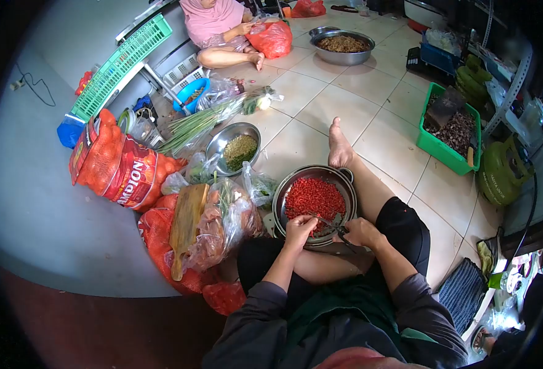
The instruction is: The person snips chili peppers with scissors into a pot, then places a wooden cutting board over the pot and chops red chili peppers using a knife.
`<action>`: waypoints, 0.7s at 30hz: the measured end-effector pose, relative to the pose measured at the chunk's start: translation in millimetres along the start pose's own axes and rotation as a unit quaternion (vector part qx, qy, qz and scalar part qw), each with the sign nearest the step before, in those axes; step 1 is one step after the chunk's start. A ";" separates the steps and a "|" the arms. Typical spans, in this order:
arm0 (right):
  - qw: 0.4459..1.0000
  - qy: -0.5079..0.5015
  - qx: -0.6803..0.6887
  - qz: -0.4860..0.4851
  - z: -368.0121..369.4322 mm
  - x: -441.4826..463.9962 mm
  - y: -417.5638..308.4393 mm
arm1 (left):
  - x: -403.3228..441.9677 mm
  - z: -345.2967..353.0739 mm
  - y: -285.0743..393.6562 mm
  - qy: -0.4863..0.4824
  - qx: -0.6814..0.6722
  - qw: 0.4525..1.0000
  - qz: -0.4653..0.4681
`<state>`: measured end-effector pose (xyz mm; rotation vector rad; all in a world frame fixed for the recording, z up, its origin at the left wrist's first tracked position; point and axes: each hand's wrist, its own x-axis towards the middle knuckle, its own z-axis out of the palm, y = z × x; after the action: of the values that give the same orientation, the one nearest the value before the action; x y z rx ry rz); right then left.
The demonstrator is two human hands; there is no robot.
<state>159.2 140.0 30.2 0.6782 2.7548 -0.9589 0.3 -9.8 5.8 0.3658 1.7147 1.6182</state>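
A metal pot [277, 216] full of small cut red chili pieces [314, 198] stands on the floor between my legs. My right hand [362, 234] is closed around the handles of a pair of dark scissors [338, 229]. Their blades reach over the pot's near side, toward my left hand [299, 232]. The left fingers are pinched together above the chili pieces, close to the blade tips. What they hold is too small and too covered to make out.
At my left are a metal bowl of chopped greens [239, 152], a wooden cutting board [189, 224], bagged vegetables and a red net sack [123, 161]. A green crate [428, 150] and gas cylinder [499, 175] stand right. Another person [216, 27] sits ahead, near a large basin [345, 56].
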 end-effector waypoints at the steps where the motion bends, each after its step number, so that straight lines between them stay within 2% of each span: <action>1: 1.000 0.002 -0.002 0.002 -1.8 -1.0 -1.6 | 0.8 -0.3 -1.2 -0.001 -0.004 1.000 0.000; 5: 0.999 0.005 0.034 -0.004 8.5 5.1 12.3 | 2.9 -1.5 -4.4 -0.004 -0.013 1.000 0.003; 13: 0.997 0.063 0.038 0.024 -11.7 -5.9 -7.7 | 3.2 -2.6 -3.3 0.008 -0.060 0.998 0.010; 18: 0.964 0.248 0.039 -0.089 7.8 -0.8 7.1 | 3.3 -2.3 -3.4 0.006 -0.068 0.997 0.022; 21: 0.958 0.276 0.002 -0.073 5.8 -1.2 7.6 | 2.4 -0.9 -2.4 0.011 -0.044 0.997 0.066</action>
<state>163.7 141.2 21.8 0.8642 3.3298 -0.9112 -1.3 -9.3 2.8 0.4277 1.6598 1.7924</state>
